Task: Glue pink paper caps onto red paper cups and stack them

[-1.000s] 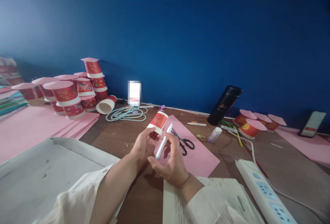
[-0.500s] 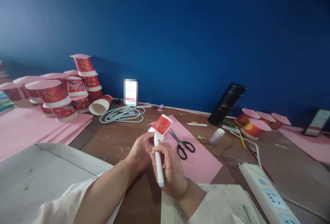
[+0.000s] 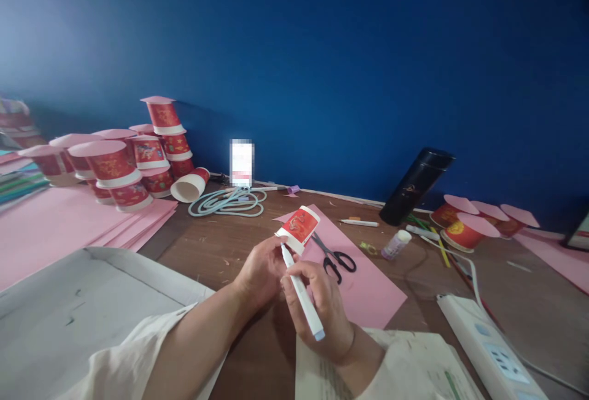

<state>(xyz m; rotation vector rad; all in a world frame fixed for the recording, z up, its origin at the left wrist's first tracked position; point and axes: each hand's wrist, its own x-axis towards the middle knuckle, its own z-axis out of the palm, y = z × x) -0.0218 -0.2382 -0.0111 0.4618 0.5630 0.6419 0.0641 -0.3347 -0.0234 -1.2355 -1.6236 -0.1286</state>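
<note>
My left hand [image 3: 263,268] holds a red paper cup [image 3: 299,228] with a white rim, tilted on its side above the wooden table. My right hand [image 3: 322,311] grips a white glue pen [image 3: 302,292], its tip touching the cup's rim. Both hands hover over a pink paper sheet [image 3: 363,289]. Black scissors [image 3: 335,257] lie on that sheet just right of the cup.
Stacked red cups with pink lids [image 3: 119,164] stand at the left on pink sheets [image 3: 55,228]. A grey tray [image 3: 69,314] lies near left. A coiled cable [image 3: 229,202], black flask [image 3: 416,185], glue stick [image 3: 397,243], more lidded cups [image 3: 464,228] and a power strip [image 3: 492,345] lie right.
My right hand turned the glue pen over, from tip pointing up beside the cup to tip pressed against the cup's rim. The cup tilted slightly in my left hand.
</note>
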